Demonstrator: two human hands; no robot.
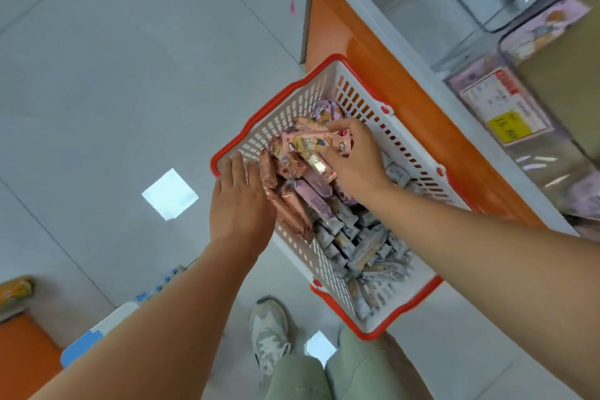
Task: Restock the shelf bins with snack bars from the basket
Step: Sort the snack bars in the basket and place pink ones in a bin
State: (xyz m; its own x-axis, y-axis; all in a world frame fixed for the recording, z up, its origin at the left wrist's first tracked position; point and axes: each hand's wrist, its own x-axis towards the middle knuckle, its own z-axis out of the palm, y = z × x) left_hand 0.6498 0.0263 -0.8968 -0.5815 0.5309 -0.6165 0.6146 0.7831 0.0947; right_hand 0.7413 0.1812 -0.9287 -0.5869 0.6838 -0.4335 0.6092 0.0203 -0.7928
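Head view, right hand (354, 159): we grasp pink foil-wrapped snack bars (311, 143), 12 o'clock in red-rimmed white plastic basket (285, 114).
Left hand (240, 201): released, flat, 9 o'clock.

The white slotted basket (259, 114) with a red rim sits mid-scene, left of the clear, price-labelled shelf bins (548, 75). Pink bars (308, 143) crowd its far end, some gripped by the right hand (354, 159). Lilac bars (311, 195) lie mid-basket, and grey bars (367, 250) are heaped at the near end.
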